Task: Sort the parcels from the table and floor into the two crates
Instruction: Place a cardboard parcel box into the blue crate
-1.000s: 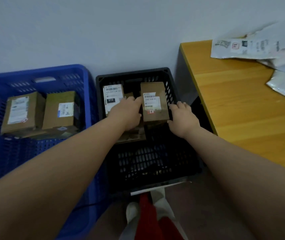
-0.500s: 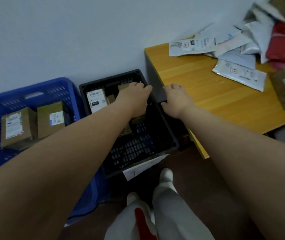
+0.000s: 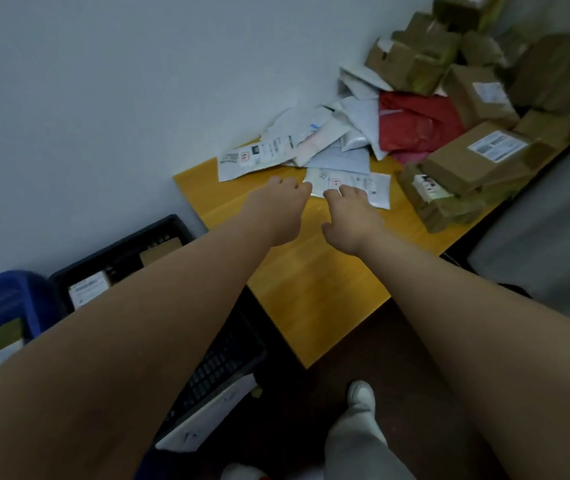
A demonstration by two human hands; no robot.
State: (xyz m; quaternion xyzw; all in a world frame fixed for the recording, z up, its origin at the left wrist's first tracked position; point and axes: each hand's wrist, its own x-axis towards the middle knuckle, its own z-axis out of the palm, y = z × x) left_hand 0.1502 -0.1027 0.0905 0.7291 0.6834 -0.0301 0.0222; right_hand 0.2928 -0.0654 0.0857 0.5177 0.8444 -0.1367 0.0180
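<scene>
Both my hands stretch over the wooden table (image 3: 314, 271). My left hand (image 3: 278, 209) and my right hand (image 3: 351, 220) are empty, fingers loosely spread, fingertips at the near edge of a flat white mailer (image 3: 368, 185). Behind it lies a heap of white and grey mailers (image 3: 311, 140), a red mailer (image 3: 415, 123) and several cardboard boxes (image 3: 477, 157). At lower left stand the black crate (image 3: 169, 225) and the blue crate (image 3: 17, 292), each holding cardboard boxes and partly hidden by my left arm.
A grey wall runs behind the table and crates. The stack of cardboard boxes (image 3: 450, 46) climbs at the table's far right. Dark floor lies below, with my legs and white shoe (image 3: 359, 393) near the table's corner. A grey surface (image 3: 546, 244) sits right of the table.
Both hands left the box in the black crate and swung right, over the table to the white mailer. My view turned right, so the crates slid to the lower left.
</scene>
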